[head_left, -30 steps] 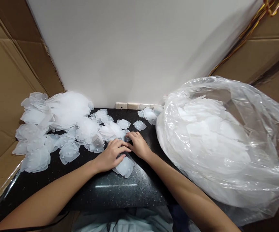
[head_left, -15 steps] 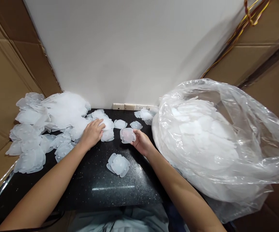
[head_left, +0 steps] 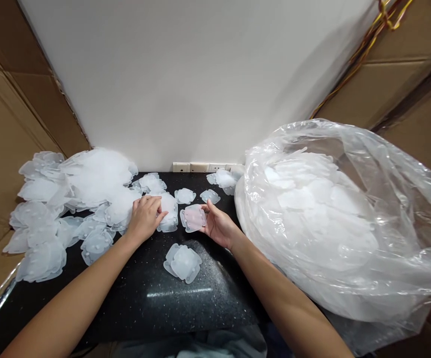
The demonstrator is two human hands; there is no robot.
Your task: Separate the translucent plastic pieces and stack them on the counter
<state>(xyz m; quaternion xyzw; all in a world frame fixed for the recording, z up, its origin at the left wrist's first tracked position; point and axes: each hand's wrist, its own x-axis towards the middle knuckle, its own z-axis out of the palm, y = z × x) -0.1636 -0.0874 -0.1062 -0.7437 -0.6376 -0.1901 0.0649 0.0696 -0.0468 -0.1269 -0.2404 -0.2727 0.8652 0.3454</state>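
My right hand (head_left: 218, 224) grips a thin, squarish translucent plastic piece (head_left: 192, 219) by its right edge, above the black countertop (head_left: 140, 293). A pink tint shows through that piece. On the left, my left hand (head_left: 146, 218) is closed, fingers bent and thumb drawn in, over a stack of similar pieces (head_left: 168, 211); what lies under its fingertips is hidden. Nearer to me sits a small stack of the pieces (head_left: 183, 262). Two small flat pieces (head_left: 185, 196) (head_left: 210, 196) lie just beyond my right hand.
A large clear plastic bag (head_left: 334, 278), open and full of whitish pieces (head_left: 312, 199), stands at the right. Heaped pieces (head_left: 92, 176) cover the counter's left side. Behind are a white wall (head_left: 170, 89) and sockets (head_left: 199, 167); cardboard (head_left: 2, 124) flanks the counter.
My left hand has shifted slightly toward me, and its thumb now shows beside the stack. The piece in my right hand has tilted and moved a little left and nearer.
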